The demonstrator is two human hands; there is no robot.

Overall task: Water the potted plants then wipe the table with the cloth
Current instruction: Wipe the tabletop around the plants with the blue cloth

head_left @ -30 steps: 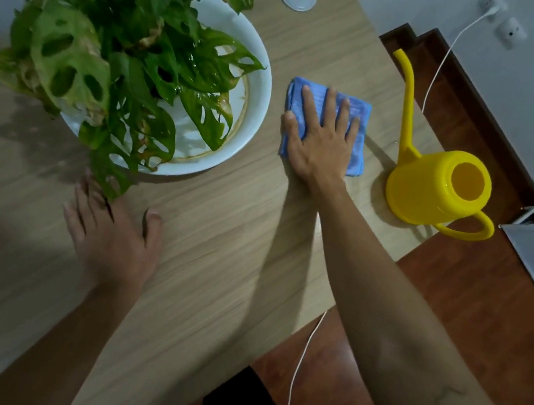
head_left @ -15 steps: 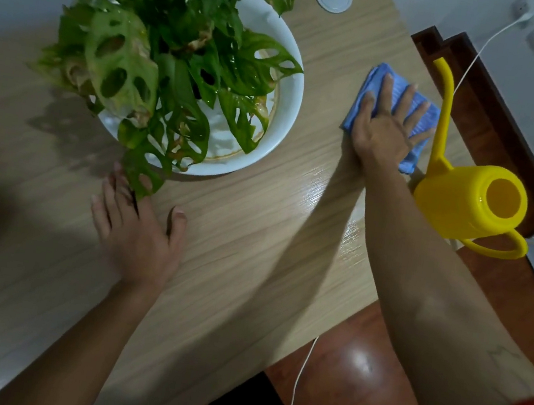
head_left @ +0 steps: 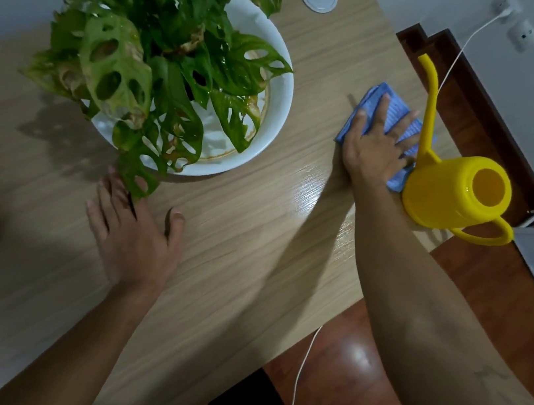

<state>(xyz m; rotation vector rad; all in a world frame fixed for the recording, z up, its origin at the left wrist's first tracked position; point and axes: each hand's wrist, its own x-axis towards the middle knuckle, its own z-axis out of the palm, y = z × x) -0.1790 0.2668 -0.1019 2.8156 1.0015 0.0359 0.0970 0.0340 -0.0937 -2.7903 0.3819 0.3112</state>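
We are pressing our right hand [head_left: 375, 152] flat on the blue cloth [head_left: 396, 114], fingers spread, not gripping it, only holding it down against the wooden table [head_left: 251, 252]. The cloth is lying folded near the right edge of the table, and its right side is touching the base of the yellow watering can [head_left: 450, 195]. The can is standing upright at the table corner, with its long thin spout [head_left: 429, 101] rising beside our fingers. Our left hand [head_left: 136, 234] is resting open and flat on the table, holding nothing, just below the white bowl-shaped pot [head_left: 273, 106]. The green plant with holed leaves [head_left: 148, 56] is sitting in this pot, and one leaf is hanging over our left fingertips. A wet shine is showing on the wood between the pot and the cloth. A white cable [head_left: 303, 367] is hanging below the table edge.
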